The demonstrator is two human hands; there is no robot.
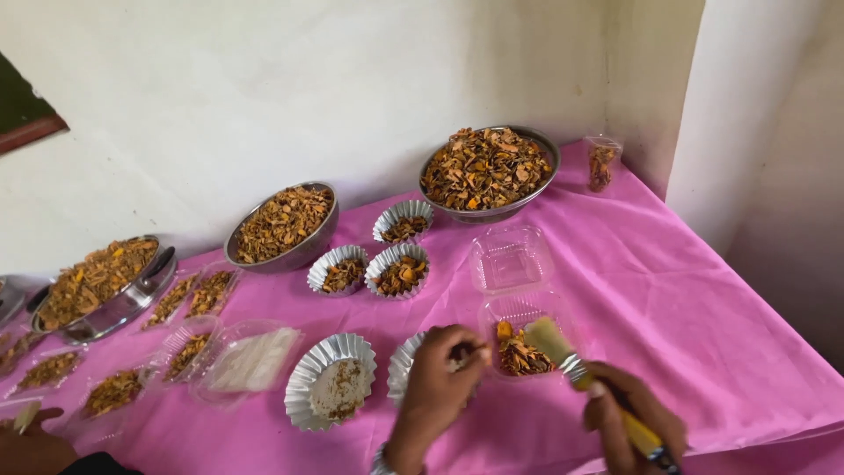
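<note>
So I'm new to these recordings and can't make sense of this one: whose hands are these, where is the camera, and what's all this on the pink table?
There is one picture, taken by a camera worn on a person's head and looking down at their own bare hands. The right hand has its grip on a yellow-handled brush, whose bristles sit over a clear plastic tray of dried orange-brown pieces. The left hand rests on a fluted foil cup, though I cannot tell whether it holds anything. On the pink tablecloth stand metal bowls heaped with the same dried pieces, more foil cups, some filled and one nearly empty, and an empty clear tray. At the bottom left corner is another person's hand.
</note>
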